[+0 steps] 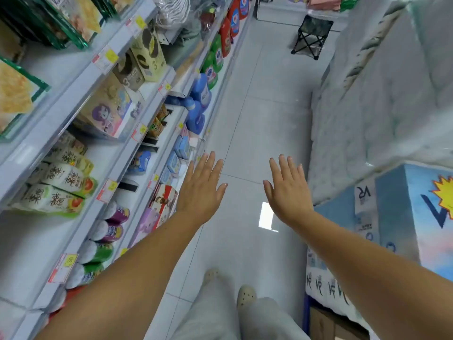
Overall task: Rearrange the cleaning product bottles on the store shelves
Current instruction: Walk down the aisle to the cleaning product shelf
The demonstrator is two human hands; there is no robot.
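Both my arms stretch forward over the aisle floor. My left hand (202,186) is flat with fingers spread, close to the edge of the left-hand shelves (137,155) and holding nothing. My right hand (286,190) is likewise flat and empty, out over the tiles. Farther down the bottom shelf stand blue detergent bottles (199,99), then green ones (213,62) and red ones (232,18). All of them are well beyond my hands.
The left shelves carry snack bags, boxes and small purple and green cans (107,239). Stacked packs of tissue (382,114) and a blue carton (402,212) line the right side. A folding stool (312,36) stands far down the aisle. My feet show on the grey tiles (264,114).
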